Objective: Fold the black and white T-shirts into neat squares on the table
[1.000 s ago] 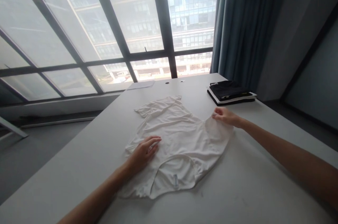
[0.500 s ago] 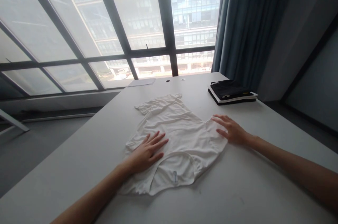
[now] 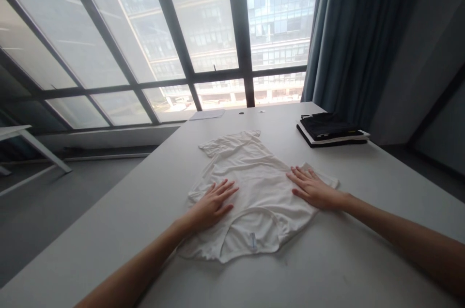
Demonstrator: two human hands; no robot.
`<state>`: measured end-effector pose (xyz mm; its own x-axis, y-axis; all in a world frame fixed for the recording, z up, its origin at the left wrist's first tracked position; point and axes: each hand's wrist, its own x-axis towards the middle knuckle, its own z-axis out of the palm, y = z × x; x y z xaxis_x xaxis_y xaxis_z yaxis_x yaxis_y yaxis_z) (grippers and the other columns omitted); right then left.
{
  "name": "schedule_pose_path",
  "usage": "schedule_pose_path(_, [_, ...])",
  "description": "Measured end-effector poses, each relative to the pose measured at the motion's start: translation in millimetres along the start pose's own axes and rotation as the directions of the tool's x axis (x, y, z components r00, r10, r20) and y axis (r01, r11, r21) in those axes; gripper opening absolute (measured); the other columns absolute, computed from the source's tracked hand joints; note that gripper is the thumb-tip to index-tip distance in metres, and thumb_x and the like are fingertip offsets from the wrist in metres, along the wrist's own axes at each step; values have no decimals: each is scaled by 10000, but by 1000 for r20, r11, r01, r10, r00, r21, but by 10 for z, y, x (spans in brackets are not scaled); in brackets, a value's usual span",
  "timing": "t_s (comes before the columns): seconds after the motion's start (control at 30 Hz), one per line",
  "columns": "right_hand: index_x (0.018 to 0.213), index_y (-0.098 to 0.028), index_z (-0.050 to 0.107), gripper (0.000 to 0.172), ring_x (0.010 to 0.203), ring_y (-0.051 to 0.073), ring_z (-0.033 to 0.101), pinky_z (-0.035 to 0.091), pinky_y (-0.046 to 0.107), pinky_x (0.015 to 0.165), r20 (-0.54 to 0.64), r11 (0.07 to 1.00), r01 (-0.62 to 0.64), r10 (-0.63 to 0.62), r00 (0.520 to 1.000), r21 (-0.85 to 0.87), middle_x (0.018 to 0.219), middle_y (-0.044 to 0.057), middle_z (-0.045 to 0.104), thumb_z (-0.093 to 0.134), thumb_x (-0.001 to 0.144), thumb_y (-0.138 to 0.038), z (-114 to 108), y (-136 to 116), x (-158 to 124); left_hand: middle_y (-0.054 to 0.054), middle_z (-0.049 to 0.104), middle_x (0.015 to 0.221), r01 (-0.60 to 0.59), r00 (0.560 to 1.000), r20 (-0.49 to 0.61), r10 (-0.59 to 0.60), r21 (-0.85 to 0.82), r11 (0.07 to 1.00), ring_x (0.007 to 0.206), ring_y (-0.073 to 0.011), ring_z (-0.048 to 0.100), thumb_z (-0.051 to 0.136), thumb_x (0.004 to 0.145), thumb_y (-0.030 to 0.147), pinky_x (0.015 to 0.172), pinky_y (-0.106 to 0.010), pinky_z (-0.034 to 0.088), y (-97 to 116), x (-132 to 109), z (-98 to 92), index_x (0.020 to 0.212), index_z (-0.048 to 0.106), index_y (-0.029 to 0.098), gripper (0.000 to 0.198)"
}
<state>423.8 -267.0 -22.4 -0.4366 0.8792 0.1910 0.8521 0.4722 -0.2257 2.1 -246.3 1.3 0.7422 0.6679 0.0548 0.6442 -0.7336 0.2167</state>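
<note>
A white T-shirt [image 3: 250, 167] lies spread on the table, its neckline toward me and a small label [image 3: 253, 241] showing inside the collar. Wrinkles run across its body. My left hand [image 3: 214, 204] rests flat on the cloth left of the neckline, fingers spread. On the right, my right hand [image 3: 314, 189] presses flat on the shirt near the sleeve, fingers stretched out; part of that sleeve sticks out beyond the hand. Neither hand grips the fabric.
A stack of folded dark and white clothes [image 3: 330, 130] sits at the table's far right. Paper [image 3: 207, 115] lies at the far left edge of the white table [image 3: 119, 230]. Behind are windows and a blue curtain [image 3: 345, 41]; another table [image 3: 22, 131] stands left.
My right hand has moved from the shirt's right edge onto its body and lies flatter. The right sleeve now extends outward past it. My left hand stays on the shirt; the view has shifted slightly left.
</note>
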Motion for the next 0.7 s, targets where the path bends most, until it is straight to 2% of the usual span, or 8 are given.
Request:
schedule_pose_path(0.13, [1551,-219,396,569,1513,326,246,250,623,1179,-161,1000,3,-1,987,10,1615,168,315,355,1043,-473,2,-112,159,-62,281,1649,-4,1000,9,4,-13,1000,1531,-314,203,444,1024,487,1229,-570,148,23,-8,4,1556,374,323,561])
schedule_pose_path(0.23, [1524,-238,437,523,1513,307,257,278,599,1180,-225,996,76,-62,972,53,1608,145,347,371,1045,-437,-29,-303,426,-81,432,1571,12,995,-101,-19,-70,997,1475,-282,343,474,1016,423,1220,-490,243,50,20,-124,1487,483,284,491])
schedule_pose_path(0.3, [1475,-222,500,489,1504,311,283,294,593,1178,-238,991,114,-93,967,76,1591,149,383,399,1037,-415,15,-456,628,-102,586,1408,67,977,-194,-90,-122,990,1310,-258,531,490,1005,395,1133,-414,383,34,5,-275,1352,604,242,396])
schedule_pose_path(0.37, [1415,-211,558,449,1486,320,324,309,595,1173,-259,985,142,-114,959,95,1567,155,424,441,1020,-389,111,-594,799,-89,699,1124,167,953,-224,-206,-181,969,1016,-218,654,507,986,395,936,-335,497,-10,-56,-429,1128,691,204,300])
schedule_pose_path(0.43, [1367,-209,595,412,1464,321,365,334,589,1165,-295,977,177,-135,946,122,1540,156,464,471,1004,-362,230,-693,908,-42,694,854,268,937,-164,-308,-227,936,767,-177,632,543,957,422,729,-277,492,-51,-145,-538,918,686,187,278])
schedule_pose_path(0.5, [1333,-216,617,385,1439,315,407,367,577,1153,-326,966,208,-149,934,156,1508,148,505,485,991,-333,341,-742,945,-7,647,717,320,937,-65,-344,-244,916,650,-150,573,591,919,469,608,-245,426,-55,-226,-571,800,644,185,312])
schedule_pose_path(0.57, [1304,-222,635,367,1417,314,435,392,569,1141,-334,958,225,-156,930,178,1475,138,539,499,975,-311,423,-747,929,3,638,710,315,946,2,-323,-228,921,626,-141,550,646,873,496,571,-236,384,-13,-265,-536,773,621,190,323])
schedule_pose_path(0.7, [1267,-227,650,346,1397,320,454,404,565,1137,-333,956,226,-155,930,187,1433,130,570,499,967,-312,493,-675,862,0,654,764,295,955,42,-292,-134,946,637,-154,558,728,788,446,592,-249,393,115,-228,-405,826,629,207,262])
